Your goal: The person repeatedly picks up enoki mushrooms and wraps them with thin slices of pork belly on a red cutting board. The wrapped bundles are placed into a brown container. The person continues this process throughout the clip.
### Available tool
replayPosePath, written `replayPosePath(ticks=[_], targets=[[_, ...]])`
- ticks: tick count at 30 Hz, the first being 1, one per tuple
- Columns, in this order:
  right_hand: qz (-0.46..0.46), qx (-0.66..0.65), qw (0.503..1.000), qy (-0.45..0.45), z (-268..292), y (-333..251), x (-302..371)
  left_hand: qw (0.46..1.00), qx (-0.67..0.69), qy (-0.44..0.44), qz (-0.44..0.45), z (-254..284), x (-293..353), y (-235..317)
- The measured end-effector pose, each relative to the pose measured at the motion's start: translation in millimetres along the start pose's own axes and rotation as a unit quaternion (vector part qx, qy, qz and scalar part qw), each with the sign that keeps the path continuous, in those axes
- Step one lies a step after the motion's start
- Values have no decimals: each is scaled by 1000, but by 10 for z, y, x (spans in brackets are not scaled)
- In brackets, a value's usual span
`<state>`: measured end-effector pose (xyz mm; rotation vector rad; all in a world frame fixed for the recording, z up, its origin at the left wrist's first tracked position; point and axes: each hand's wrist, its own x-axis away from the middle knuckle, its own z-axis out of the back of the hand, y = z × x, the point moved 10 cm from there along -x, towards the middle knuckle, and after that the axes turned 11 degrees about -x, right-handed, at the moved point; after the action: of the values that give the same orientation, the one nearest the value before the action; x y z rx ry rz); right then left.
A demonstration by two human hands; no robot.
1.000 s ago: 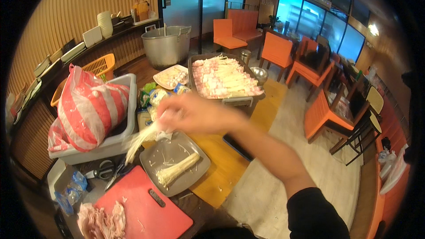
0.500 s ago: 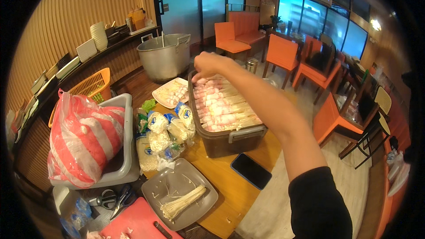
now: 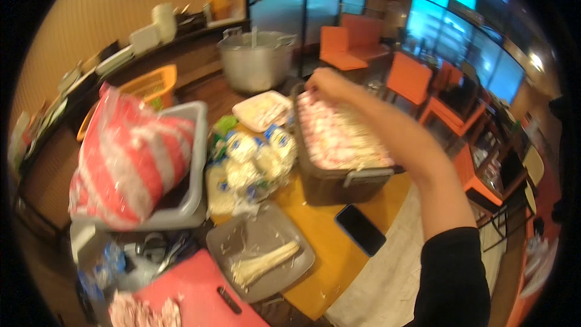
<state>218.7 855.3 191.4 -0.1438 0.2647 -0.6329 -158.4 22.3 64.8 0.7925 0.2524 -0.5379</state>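
Observation:
My right hand (image 3: 330, 86) reaches over the far left corner of a dark lidless bin (image 3: 342, 188). Its fingers are bent down and closed against the topmost rolls; what they grip, if anything, is hidden. Rows of enoki mushroom bundles (image 3: 339, 133), their ends wrapped in pink meat, fill the bin. My left hand is out of view. On the near side, a grey-brown square plate (image 3: 242, 239) holds one bare enoki bundle (image 3: 266, 261) and loose strands. Beside it lies a red cutting board (image 3: 193, 290) with a pile of raw sliced meat (image 3: 142, 312).
Packaged enoki (image 3: 248, 163) sits left of the bin, below a white plate (image 3: 261, 111) of food scraps. A phone (image 3: 361, 230) lies on the table. A grey tub (image 3: 196, 175) holds a red-striped plastic bag (image 3: 133, 163). A large pot (image 3: 255, 63) stands behind; orange chairs (image 3: 408, 79) are at right.
The view has swung left and down, so the scene sits farther right and more of the meat on the board shows. My right hand stays at the bin's far left corner.

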Motion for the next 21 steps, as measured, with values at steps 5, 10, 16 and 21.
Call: replayPosePath(ticks=[5,10,16,21], targets=[[-6,204,961,188,867,-962,63,996,-37,23,84,223,87,-480],[252,-121,947,159,670,-3596,850,996,-74,34,-26,403,-105,-273],[512,-269,798,-171,-1402,-6658,1131,992,-94,1,-79,62,-631,-142],[310,-350,870,-158,-2629,-7304,356,988,-131,-28,-83,-291,-963,-247]])
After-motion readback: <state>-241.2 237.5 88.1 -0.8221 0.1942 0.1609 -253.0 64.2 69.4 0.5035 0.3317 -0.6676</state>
